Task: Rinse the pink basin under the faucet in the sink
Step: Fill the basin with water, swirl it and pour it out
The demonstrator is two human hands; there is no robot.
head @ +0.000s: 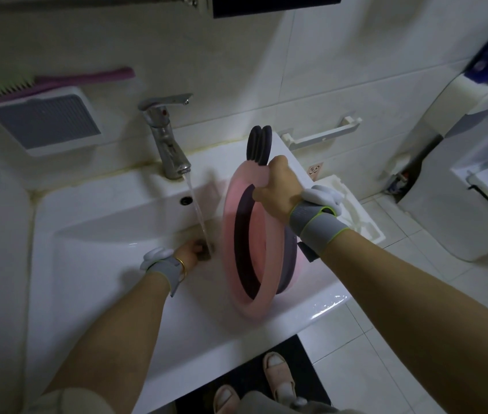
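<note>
Basin [236, 234] stands on edge at the sink's [102, 234] right side — pink rim, dark inner band, two dark handles at the top. The right hand [278, 189] is clamped on its upper rim, just below those handles. Left of that hand, water runs from the faucet [166, 138] down to the drain, where the left hand [190, 252] rests with fingers curled under the stream — on what, I cannot tell.

You're looking at a dim, cool-toned view. Glare streaks the sink [330, 306] at its front right corner. Wide-angle bending curves the walls near the edges, and the right edge is smeared with blur.
</note>
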